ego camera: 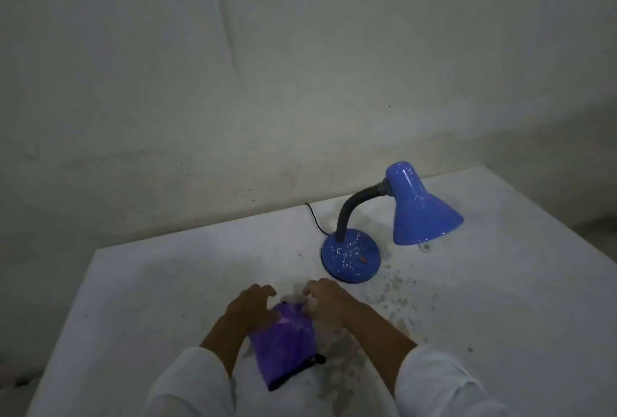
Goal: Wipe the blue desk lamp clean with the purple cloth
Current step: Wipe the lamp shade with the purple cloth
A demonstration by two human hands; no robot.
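Blue glossy metal, speckled all over with white flecks: the blue desk lamp (350,258), with its cone shade, dark bendy neck and round flat base, is standing upright beyond the fingertips and off to their right, well apart from both hands. The cone shade (422,216) is drooping away to the right, while the base is sitting nearer the fingers. Judging by the flecks covering it, no wiping is under way yet.

The purple cloth (283,339), a soft folded rectangle with dark edging, is lying on the table just behind the fingers, between the two wrists. The left hand (253,304) is resting over its far left corner with fingers curled. The right hand (329,299) is hovering at its far right corner, fingers likewise curled. Blur is hiding the fingertips, so I cannot tell whether either hand is actually pinching the fabric. Both hands are probably working the far edge to gather the cloth into a pad for carrying to the lamp.

The white table (150,283) is carrying greyish blotches right of the right fingers, toward the lamp base. A thin black cord (315,221) is trailing from the base toward the pale wall (200,82), farthest from the fingers.
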